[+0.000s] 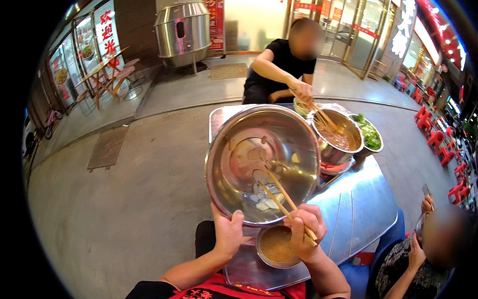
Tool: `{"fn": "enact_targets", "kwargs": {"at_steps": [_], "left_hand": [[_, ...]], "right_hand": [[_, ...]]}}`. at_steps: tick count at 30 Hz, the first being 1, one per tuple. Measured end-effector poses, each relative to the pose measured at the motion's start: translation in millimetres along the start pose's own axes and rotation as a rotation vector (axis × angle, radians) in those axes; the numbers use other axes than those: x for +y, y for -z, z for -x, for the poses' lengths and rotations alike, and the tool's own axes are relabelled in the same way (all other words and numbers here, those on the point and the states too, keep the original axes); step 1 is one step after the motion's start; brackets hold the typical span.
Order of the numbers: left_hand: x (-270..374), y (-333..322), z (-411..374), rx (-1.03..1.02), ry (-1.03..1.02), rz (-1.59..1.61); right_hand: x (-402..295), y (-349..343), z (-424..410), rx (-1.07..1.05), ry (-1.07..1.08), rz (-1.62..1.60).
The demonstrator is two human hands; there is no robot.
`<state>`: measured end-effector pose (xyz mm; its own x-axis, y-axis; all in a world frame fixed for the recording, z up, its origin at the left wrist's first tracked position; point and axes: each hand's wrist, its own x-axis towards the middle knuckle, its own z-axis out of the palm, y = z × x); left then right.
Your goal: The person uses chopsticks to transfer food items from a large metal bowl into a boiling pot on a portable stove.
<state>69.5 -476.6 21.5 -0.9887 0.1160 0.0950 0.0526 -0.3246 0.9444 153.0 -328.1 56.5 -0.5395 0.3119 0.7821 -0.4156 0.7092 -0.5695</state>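
Note:
My left hand (pixel 227 230) grips the near left rim of a large stainless steel basin (pixel 239 175), with the thumb over the edge. The basin is tilted towards me above the table. A few white pieces of food (pixel 268 202), too unclear to name, lie low on its wall, and a pale bit sticks at the right. My right hand (pixel 308 228) holds a pair of wooden chopsticks (pixel 285 200), their tips inside the basin above the white pieces. Below the basin stands a metal bowl (pixel 261 254) of brownish sauce or soup, partly hidden by my right hand.
A metal table (pixel 354 213) carries a pot of reddish broth (pixel 338 136) on a stove and a bowl of leafy greens (pixel 368 130). Across it, a person in black (pixel 280 71) works chopsticks in the pot. Another person (pixel 407 269) sits at right. Red stools (pixel 435 140) stand beyond.

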Motion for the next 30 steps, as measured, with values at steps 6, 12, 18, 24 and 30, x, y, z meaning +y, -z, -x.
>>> {"fn": "enact_targets", "kwargs": {"at_steps": [6, 12, 18, 24, 30], "left_hand": [[-5.4, -0.3, -1.6, -0.040, 0.013, -0.014], [-5.1, 2.2, 0.2, -0.079, 0.033, -0.045], [-8.3, 3.5, 2.2, -0.038, 0.065, -0.006], [-16.8, 8.8, -2.5, -0.065, 0.074, -0.103], [-19.3, 12.3, -3.7, -0.019, 0.031, -0.016]], "right_hand": [[-5.5, 7.3, -8.2, -0.021, 0.041, 0.066], [3.3, -2.3, 2.0, -0.075, -0.021, 0.066], [4.7, -8.6, 6.6, -0.096, -0.020, 0.046], [1.4, 5.1, -6.8, -0.021, -0.077, -0.004], [2.9, 6.5, -1.1, 0.132, -0.449, -0.321]]}}
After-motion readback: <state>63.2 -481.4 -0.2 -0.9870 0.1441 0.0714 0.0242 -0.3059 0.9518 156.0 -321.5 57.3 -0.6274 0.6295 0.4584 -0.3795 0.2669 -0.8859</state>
